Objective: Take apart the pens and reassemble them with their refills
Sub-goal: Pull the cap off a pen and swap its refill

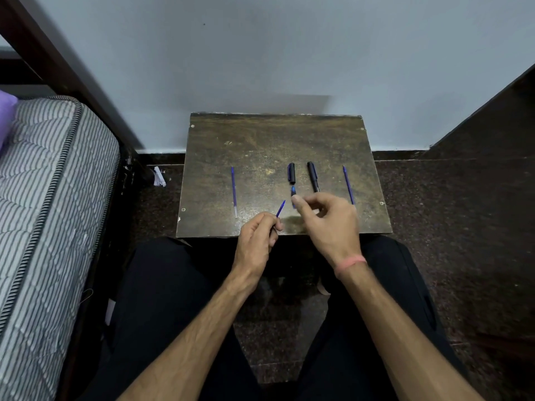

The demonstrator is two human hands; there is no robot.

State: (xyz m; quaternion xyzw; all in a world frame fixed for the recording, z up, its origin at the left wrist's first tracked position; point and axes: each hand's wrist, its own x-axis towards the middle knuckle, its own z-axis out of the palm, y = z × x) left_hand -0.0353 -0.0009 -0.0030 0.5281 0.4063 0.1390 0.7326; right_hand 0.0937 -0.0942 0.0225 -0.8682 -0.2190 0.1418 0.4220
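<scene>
In the head view, a small brown table [278, 140] is being looked down at, with the pen parts lying in a row on it. A blue refill [280, 209] is being pinched by the fingers of the left hand [254, 241], and its tip is being pointed up toward the middle of the table. A blue pen piece [293, 191] is being touched or pinched by the fingertips of the right hand [327, 224]; whether it is truly being gripped cannot be told. A black cap [291, 172] is lying just behind that piece. A whole black pen [313, 176] is lying beside it, to the right. Two more refills are being left alone, a left refill [233, 191] and a right refill [348, 185], well apart at the two sides.

The step in hand is probably the refill being put back in. It is best done slowly: the blue piece is to be held steady, the refill lined up straight with the hole, then pushed in gently so it is not bent.
</scene>
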